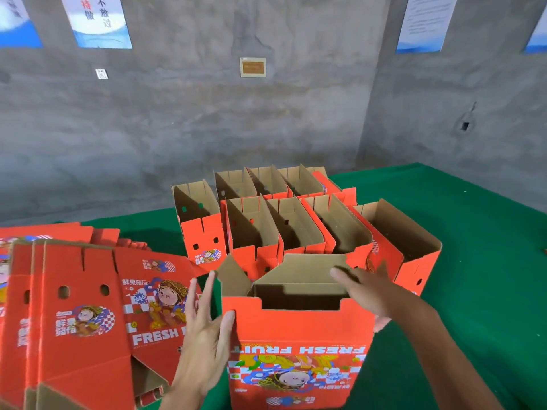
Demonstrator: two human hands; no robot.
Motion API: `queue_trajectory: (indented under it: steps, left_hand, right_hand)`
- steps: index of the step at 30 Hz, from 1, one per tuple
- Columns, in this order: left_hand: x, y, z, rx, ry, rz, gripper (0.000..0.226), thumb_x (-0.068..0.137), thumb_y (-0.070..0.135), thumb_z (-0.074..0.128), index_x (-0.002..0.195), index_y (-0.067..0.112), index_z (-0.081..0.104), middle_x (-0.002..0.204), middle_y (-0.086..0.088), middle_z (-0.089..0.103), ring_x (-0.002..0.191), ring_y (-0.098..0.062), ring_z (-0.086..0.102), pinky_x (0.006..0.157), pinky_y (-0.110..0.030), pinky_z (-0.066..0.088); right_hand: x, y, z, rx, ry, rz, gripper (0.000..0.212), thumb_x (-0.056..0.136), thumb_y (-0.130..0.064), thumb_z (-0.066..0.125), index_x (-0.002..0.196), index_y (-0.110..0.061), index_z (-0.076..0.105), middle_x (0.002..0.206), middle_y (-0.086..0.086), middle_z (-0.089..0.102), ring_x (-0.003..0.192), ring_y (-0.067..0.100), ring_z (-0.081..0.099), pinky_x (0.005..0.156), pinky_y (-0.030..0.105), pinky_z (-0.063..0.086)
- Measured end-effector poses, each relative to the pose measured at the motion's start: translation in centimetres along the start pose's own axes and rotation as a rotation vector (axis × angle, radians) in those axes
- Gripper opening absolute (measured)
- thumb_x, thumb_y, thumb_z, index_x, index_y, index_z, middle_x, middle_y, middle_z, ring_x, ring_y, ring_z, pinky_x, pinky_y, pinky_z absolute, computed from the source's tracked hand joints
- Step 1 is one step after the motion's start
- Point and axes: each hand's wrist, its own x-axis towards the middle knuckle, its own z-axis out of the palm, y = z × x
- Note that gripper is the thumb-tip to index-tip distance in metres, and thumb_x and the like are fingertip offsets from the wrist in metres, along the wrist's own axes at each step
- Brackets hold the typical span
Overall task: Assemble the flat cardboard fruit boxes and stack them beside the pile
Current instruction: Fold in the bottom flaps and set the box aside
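Standing between the hands: an upright red cardboard box (299, 344), printed "FRESH FRUIT" upside down to the viewer above a cartoon figure, stood on a green table covering (479, 261).
Box top: the brown inner flaps (299, 279) were partly folded over the open top, one sticking up at the corner nearest the left hand.
Left hand: the left hand (204, 329) was spread with straight fingers, its thumb touching the box's upper left corner; the other fingers pointed up, clear of the cardboard.
Right hand: the right hand (367, 294) lay flat with straight fingers across the box's top right edge, fingertips over a brown flap; it gripped nothing.
Hands together or apart: apart, one on each side of the box.
Beyond the left hand, outward: a fanned pile of flat boxes (77, 306), red with the same cartoon print, lay overlapping on the table.
Ahead of both hands: a cluster of assembled boxes (296, 226) stood upright with open tops in close rows, brown insides showing.
Ahead of the left hand: one more assembled box (201, 232) stood just apart from that cluster.
Behind everything: a grey concrete wall (266, 119) carried several posters (97, 22) and a small plaque (252, 67).
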Motion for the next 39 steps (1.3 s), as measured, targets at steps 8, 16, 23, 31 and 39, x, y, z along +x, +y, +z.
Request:
queue_trajectory:
  steps: [8,16,23,31,39]
  left_hand:
    - [0.4,2.8,2.7,-0.317,0.072,-0.503,0.065,0.101,0.064,0.038,0.074,0.021,0.08,0.146,0.013,0.057,0.12,0.022,0.049,0.096,-0.008,0.04]
    - [1.0,4.6,4.3,0.036,-0.091,-0.355,0.056,0.108,0.036,0.044,0.161,0.038,0.03,0.165,0.008,0.035,0.126,-0.017,0.062,0.099,-0.036,0.056]
    - [2.1,4.3,4.4,0.119,-0.269,0.187,0.108,0.085,-0.011,0.064,0.161,0.049,0.017,0.172,0.02,0.001,0.159,-0.007,0.0,0.127,-0.046,0.014]
    - [2.6,2.9,3.8,-0.057,-0.312,0.145,0.101,0.084,-0.019,0.055,0.159,0.045,0.031,0.169,0.026,0.015,0.158,-0.004,0.011,0.128,-0.05,0.02]
    - [2.1,2.5,3.0,-0.202,-0.267,0.077,0.087,0.083,-0.02,0.053,0.149,0.037,0.051,0.159,0.03,0.037,0.153,-0.001,0.028,0.127,-0.036,0.019]
  right_hand:
    - [-1.2,1.2,0.6,-0.335,0.34,-0.018,0.075,0.064,-0.106,0.022,0.077,-0.043,0.059,0.103,-0.001,0.061,0.062,0.014,0.07,0.075,0.035,0.052]
    - [0.6,3.9,3.0,-0.42,0.652,-0.318,0.038,0.089,-0.03,0.077,0.126,-0.021,0.068,0.125,-0.003,0.063,0.109,0.028,0.068,0.085,0.04,0.059]
    - [1.5,4.1,3.3,-0.519,0.835,-0.53,0.034,0.07,-0.013,0.091,0.102,-0.021,0.081,0.082,-0.005,0.076,0.075,0.026,0.07,0.064,0.038,0.058]
    - [2.7,3.2,2.5,-0.536,0.867,-0.498,0.024,0.092,-0.026,0.073,0.114,-0.032,0.078,0.06,-0.006,0.067,0.05,0.02,0.064,0.047,0.03,0.05]
    - [4.0,2.7,-0.2,-0.565,0.676,-0.315,0.037,0.106,-0.052,0.038,0.138,-0.048,0.057,0.105,-0.012,0.076,0.092,0.012,0.072,0.071,0.028,0.055]
